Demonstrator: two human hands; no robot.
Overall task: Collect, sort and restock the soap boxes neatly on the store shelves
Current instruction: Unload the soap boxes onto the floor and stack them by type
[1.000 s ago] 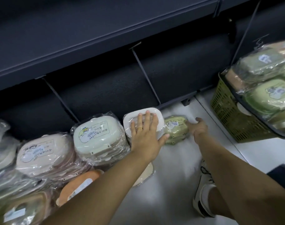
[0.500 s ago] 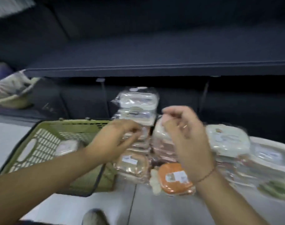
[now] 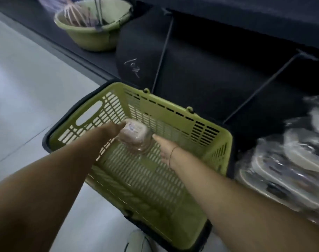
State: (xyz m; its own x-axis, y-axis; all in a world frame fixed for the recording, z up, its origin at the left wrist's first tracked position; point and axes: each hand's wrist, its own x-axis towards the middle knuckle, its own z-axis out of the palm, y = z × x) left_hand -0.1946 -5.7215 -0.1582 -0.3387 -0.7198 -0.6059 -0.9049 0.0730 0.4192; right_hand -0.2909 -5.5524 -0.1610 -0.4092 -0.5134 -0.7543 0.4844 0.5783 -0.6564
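- Film-wrapped pack of pinkish-brown soap boxes (image 3: pixel 135 137): held low inside the slotted green plastic basket (image 3: pixel 166 106), just above its floor and near the far left corner. It appears to be the only pack left there.
- Left hand (image 3: pixel 118 129): reaches in over the near wall, and its fingers seem to curl on the pack's left end. Blur hides the details.
- Right hand (image 3: pixel 163 150): meets the pack's right side with one straight digit. The other fingers are hidden below the pack, so I cannot tell whether it grips or only steadies.
- A hand at each end probably suits the slippery film, which could slide in a one-sided hold.
- The basket stands on the pale tiled floor (image 3: pixel 28 88) hard against the dark shelf unit (image 3: pixel 218 73). The blurred stacks of wrapped soap boxes (image 3: pixel 285 160) lie just to its right, so the carry is likely short.
- Compared with half a second ago: both hands were then raised before the shelf stacks, apparently holding nothing, and the pack lay untouched in the basket. The view has now swung down onto the basket and both hands have dropped inside.
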